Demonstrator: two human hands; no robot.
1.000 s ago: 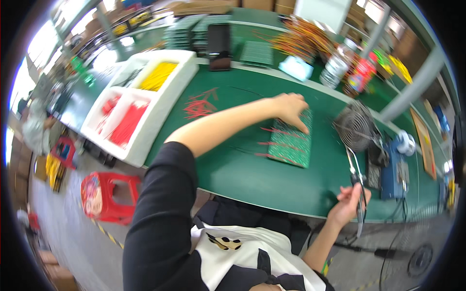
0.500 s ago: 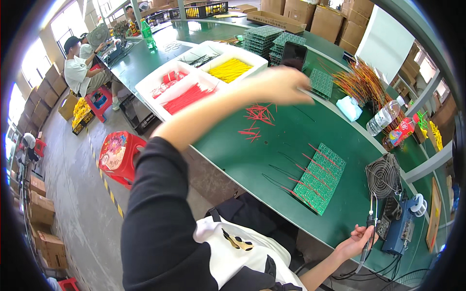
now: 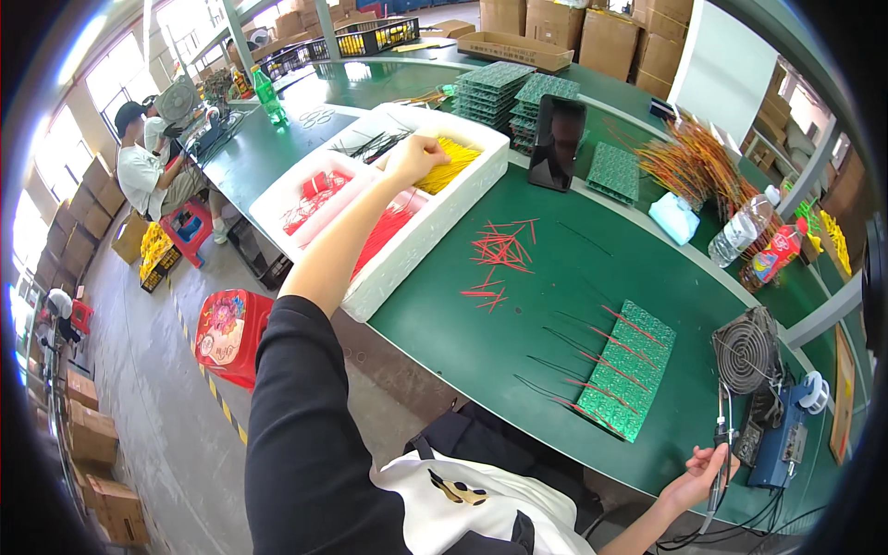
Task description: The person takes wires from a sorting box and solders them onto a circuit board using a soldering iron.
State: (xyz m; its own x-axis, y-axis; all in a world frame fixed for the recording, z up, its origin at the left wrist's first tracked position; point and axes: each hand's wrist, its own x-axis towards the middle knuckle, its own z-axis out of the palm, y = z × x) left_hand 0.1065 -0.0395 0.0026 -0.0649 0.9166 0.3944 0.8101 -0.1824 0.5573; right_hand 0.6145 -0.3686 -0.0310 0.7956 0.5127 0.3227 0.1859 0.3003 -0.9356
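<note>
Though visible, left hand [image 3: 414, 160] — grip unclear.

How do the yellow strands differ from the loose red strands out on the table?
The yellow strands sit in a compartment of the white tray; the loose red strands lie on the green table. The yellow strands are bunched mostly side by side; the loose red strands are scattered at angles. Both are thin.
</note>
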